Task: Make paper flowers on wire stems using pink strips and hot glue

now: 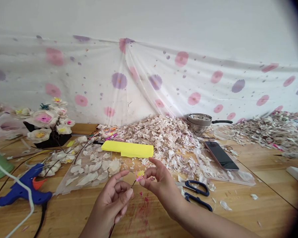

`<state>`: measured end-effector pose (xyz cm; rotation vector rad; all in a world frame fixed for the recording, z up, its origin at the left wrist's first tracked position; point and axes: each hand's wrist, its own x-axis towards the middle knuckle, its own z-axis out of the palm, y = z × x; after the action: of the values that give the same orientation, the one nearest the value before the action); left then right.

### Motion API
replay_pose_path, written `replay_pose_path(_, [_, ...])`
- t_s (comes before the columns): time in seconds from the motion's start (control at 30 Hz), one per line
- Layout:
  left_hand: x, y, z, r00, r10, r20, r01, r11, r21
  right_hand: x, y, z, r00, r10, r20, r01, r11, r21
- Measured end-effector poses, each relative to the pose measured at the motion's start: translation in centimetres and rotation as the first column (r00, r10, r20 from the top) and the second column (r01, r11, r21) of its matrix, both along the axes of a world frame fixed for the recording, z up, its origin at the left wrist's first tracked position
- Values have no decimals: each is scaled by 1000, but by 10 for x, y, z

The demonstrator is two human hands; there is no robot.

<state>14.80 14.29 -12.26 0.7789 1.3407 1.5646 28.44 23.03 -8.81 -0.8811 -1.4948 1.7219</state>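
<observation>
My left hand point(111, 201) is shut on a thin dark stem point(132, 185), which runs up from below the hand. At the stem's tip sits a small pink and yellow paper flower centre point(139, 175). The fingertips of my right hand point(161, 188) press against this tuft from the right. A yellow paper strip point(127, 149) lies on the table beyond my hands. Black-handled scissors point(196, 195) lie to the right of my right hand, and a blue glue gun point(22, 188) lies far to the left.
Pale petals form a large heap point(159, 142) on the wooden table point(268, 185). Clear plastic sheets point(84, 175) hold more petals. A smartphone point(221, 155), steel pots point(198, 122), and finished flowers in a black vase point(47, 132) stand around. A flowered sheet hangs behind.
</observation>
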Motion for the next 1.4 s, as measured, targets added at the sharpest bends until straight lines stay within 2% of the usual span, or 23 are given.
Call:
replay_pose_path(0.17, [-1, -2, 1, 1000, -10, -18, 10, 1000, 5, 0, 1, -3, 1000, 17, 16, -17, 1000, 17])
replay_pose_path(0.3, [0, -2, 3, 999, -15, 39, 16, 1000, -12, 0, 0, -4, 1000, 17, 24, -18, 999, 27])
replay_pose_path(0.67, [3, -2, 2, 987, -89, 134, 87, 996, 19, -1, -5, -5, 996, 12, -93, -13, 1000, -13])
replay_pose_path(0.87, [3, -3, 4, 983, -99, 156, 98, 995, 17, -1, -5, -5, 995, -11, -101, 15, 999, 46])
replay_pose_path(1.4, [5, -3, 5, 954, -172, 246, 170, 985, 30, -3, -7, -9, 989, -39, -144, 51, 995, 84])
